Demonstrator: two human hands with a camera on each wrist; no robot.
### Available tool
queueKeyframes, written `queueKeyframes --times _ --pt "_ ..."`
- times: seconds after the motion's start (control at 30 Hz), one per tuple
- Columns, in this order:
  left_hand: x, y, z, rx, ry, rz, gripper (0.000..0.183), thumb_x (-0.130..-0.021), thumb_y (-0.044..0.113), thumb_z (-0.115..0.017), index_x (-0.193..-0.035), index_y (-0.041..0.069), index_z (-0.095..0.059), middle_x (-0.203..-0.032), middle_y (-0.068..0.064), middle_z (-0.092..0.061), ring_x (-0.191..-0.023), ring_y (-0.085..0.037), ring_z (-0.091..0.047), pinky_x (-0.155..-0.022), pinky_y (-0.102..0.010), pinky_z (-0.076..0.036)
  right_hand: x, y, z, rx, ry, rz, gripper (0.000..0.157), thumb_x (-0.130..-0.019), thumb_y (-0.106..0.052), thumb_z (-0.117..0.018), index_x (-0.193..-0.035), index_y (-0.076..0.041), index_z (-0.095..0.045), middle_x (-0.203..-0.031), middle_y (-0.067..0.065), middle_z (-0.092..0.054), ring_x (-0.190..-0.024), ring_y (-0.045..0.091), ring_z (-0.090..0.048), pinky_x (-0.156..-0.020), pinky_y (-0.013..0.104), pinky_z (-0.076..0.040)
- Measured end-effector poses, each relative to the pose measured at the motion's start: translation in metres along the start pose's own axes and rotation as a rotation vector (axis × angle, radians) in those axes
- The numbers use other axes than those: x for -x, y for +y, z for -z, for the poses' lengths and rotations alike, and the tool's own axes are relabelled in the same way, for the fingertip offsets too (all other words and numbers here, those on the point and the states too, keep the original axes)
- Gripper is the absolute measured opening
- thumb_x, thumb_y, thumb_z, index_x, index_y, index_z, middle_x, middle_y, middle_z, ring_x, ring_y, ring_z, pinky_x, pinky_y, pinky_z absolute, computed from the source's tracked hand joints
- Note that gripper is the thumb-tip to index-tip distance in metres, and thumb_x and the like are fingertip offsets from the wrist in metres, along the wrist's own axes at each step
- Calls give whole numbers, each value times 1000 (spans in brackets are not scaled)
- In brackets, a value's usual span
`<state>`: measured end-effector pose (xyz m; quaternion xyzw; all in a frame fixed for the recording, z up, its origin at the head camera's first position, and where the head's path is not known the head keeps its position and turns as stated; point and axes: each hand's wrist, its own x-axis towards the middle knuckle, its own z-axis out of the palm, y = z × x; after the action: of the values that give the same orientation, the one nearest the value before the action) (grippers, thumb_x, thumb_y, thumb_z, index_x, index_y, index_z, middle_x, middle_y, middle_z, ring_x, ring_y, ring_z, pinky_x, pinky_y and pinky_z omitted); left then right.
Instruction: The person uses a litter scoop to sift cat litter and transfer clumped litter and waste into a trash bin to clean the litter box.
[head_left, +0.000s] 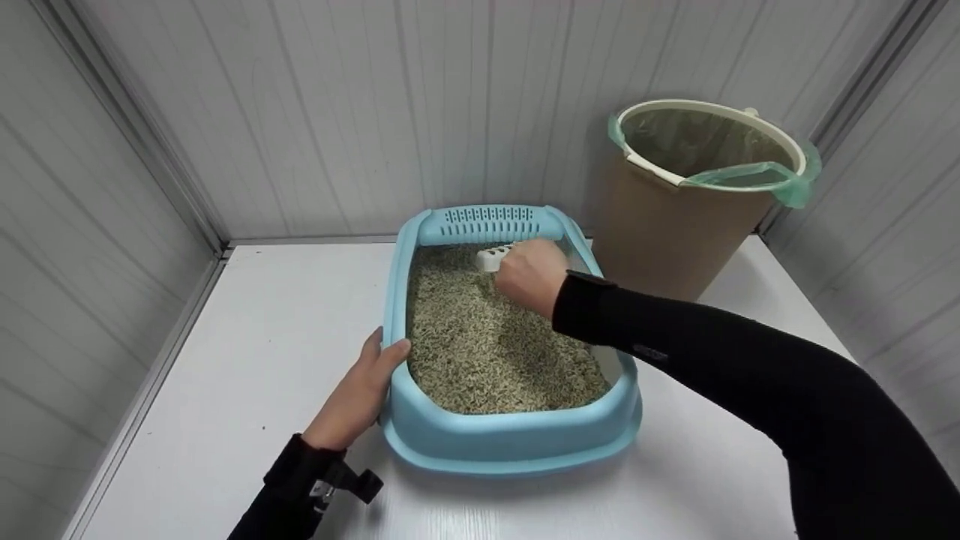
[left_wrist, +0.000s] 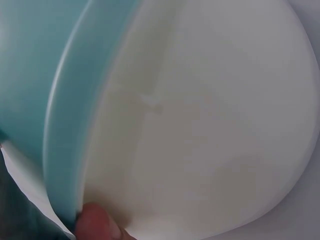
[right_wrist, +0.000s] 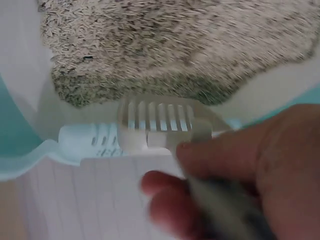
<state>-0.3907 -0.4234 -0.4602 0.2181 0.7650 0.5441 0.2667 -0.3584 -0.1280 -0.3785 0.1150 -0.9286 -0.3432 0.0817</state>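
Observation:
A light-blue litter box (head_left: 510, 442) full of pale, grainy litter (head_left: 502, 352) stands on the white table. My left hand (head_left: 364, 390) grips its left rim, thumb on top and fingers outside; a fingertip (left_wrist: 97, 222) shows at the rim in the left wrist view. Over the far part of the box, my right hand (head_left: 534, 276) holds a white slotted litter scoop (head_left: 491, 259) by its handle. In the right wrist view the scoop (right_wrist: 160, 117) is near the slotted far wall, and no clump shows in its slots.
Behind the box to the right stands a tall brown bin (head_left: 667, 232) with a cream rim and a green bag liner (head_left: 795, 187). Ribbed grey walls (head_left: 322, 112) close in the back and sides. White tabletop (head_left: 285, 315) lies left of the box.

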Motion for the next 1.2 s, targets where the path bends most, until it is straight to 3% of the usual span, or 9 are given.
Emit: queueKeyframes --times 0.1,0.2,0.4,0.5,0.57,0.67,0.77,1.0,1.2 --pt "0 2 -1 -7 0 -1 96 -113 65 -47 -180 12 -5 -180 -23 -23 -156 -39 -39 -123 -60 -34 -9 -12 -6 -9 -122 11 61 -114 -7 -61 -63 -17 -31 -60 0 -24 -54 14 -18 -48 33 -17" --pt "-1 3 -2 -18 -1 2 98 -112 68 -48 -180 12 -5 -179 -23 -26 -154 -40 -42 -123 -60 -36 -17 -23 -9 -59 -223 -46 58 -118 -11 -57 -66 -18 -32 -63 0 -24 -56 13 -16 -50 33 -16" --pt "-1 5 -5 -15 -10 15 97 -112 69 -47 -181 14 -4 -180 -21 -24 -155 -38 -41 -124 -61 -34 -34 -31 -19 -187 -254 -112 60 -119 -18 -57 -67 -20 -27 -62 -3 -19 -55 10 -10 -51 32 -12" --pt "-2 6 -7 -13 -20 14 97 -112 69 -46 -181 15 -3 -181 -20 -21 -157 -37 -39 -125 -61 -33 -45 -26 -28 -275 -285 -106 55 -118 -16 -59 -67 -17 -37 -60 0 -29 -51 12 -20 -48 32 -20" --pt "-3 7 -8 -19 -22 14 99 -112 71 -46 -181 14 -3 -181 -20 -21 -157 -37 -38 -125 -60 -33 -52 -21 -32 -351 -305 -88 48 -117 -14 -61 -70 -14 -50 -62 5 -45 -51 16 -37 -48 33 -32" --pt "-3 7 -7 -32 -12 16 101 -111 72 -47 -180 13 -3 -182 -21 -21 -161 -38 -33 -127 -61 -31 -60 -13 -32 -454 -308 -42 35 -117 -12 -60 -84 -7 -69 -78 14 -68 -65 26 -65 -58 38 -54" --pt "-2 6 -6 -46 -5 22 103 -110 74 -46 -180 12 -2 -182 -21 -19 -163 -38 -29 -128 -62 -30 -65 -8 -28 -511 -286 28 27 -117 -11 -58 -98 -3 -76 -95 18 -76 -81 30 -74 -71 43 -63" --pt "-2 5 -3 -58 -4 39 101 -111 72 -45 -180 11 -2 -182 -22 -21 -163 -39 -31 -129 -63 -29 -61 -1 -18 -458 -297 156 36 -116 -10 -57 -80 -11 -56 -70 4 -50 -63 19 -44 -62 38 -44" --pt "0 2 1 -59 14 52 102 -110 74 -46 -180 12 -4 -181 -22 -23 -161 -39 -33 -127 -63 -31 -42 4 -2 -296 -207 311 44 -117 -13 -59 -74 -14 -50 -64 0 -40 -57 17 -36 -57 36 -35"
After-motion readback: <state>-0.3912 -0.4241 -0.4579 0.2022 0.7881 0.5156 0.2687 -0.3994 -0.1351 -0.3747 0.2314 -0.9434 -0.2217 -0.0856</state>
